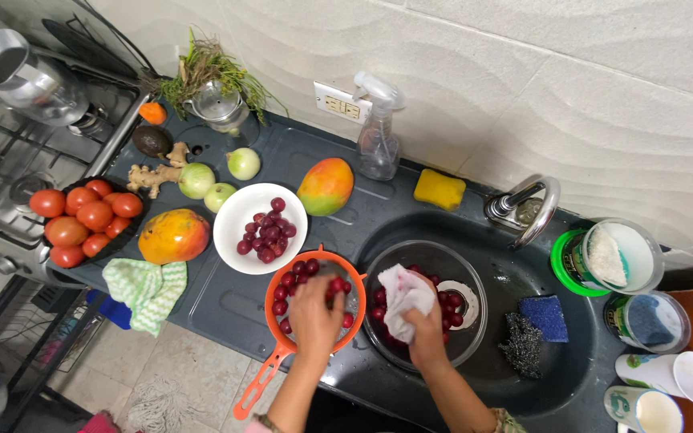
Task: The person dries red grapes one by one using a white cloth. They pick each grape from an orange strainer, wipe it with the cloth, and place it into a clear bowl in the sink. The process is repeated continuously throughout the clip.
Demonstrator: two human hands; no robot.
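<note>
The red grapes lie in three lots along the front of the dark countertop: some in the orange colander, some in the clear glass bowl that sits in the sink, and a small heap on the white plate just behind the colander. The grapes are round, so they point no way in particular. The colander does have a long axis: its handle runs from the bowl down toward the front edge of the counter and to the left, overhanging the edge, where a hand could take it easily.

The left hand is down in the colander, fingers curled on a grape or two; how tightly it grips I cannot tell. The right hand is over the glass bowl, fingers closed on a crumpled white paper towel, which it holds above the grapes there. Colander and bowl stand rim to rim at the sink's left edge, which looks like a way to keep wet fruit and drips by the basin.

Farther left are a mango, a green checked cloth at the front edge, and a dark bowl of tomatoes by the stove. A second mango, a spray bottle and a yellow sponge stand toward the back wall.
</note>
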